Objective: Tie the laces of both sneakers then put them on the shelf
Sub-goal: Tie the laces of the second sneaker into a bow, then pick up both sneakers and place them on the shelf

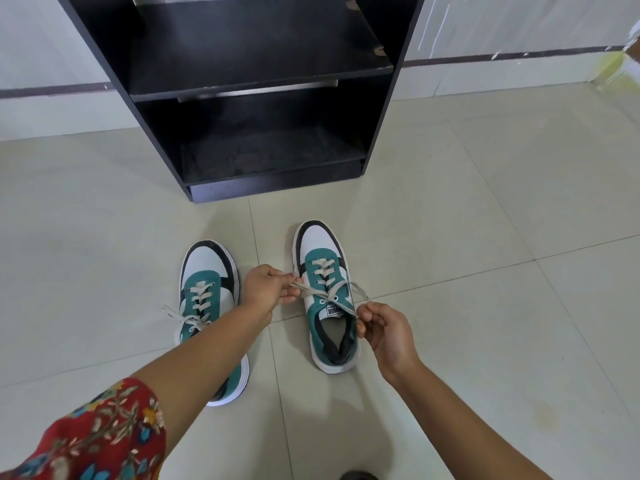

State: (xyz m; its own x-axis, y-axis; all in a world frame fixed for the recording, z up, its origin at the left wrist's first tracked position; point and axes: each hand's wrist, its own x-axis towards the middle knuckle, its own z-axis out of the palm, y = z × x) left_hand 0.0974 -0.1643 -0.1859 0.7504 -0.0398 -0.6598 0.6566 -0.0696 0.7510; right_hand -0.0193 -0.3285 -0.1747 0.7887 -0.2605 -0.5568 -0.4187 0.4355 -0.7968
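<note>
Two teal, white and black sneakers stand on the tiled floor with toes toward a black shelf. The right sneaker has its cream laces crossed over the tongue. My left hand pinches one lace end at the shoe's left side. My right hand pinches the other end by the shoe's opening on the right. The left sneaker stands beside it, partly hidden under my left forearm, with its laces lying loose to the left.
The black shelf unit stands against a white wall, with a lower board near the floor and a board above it. Pale floor tiles spread all around. A dark object shows at the bottom edge.
</note>
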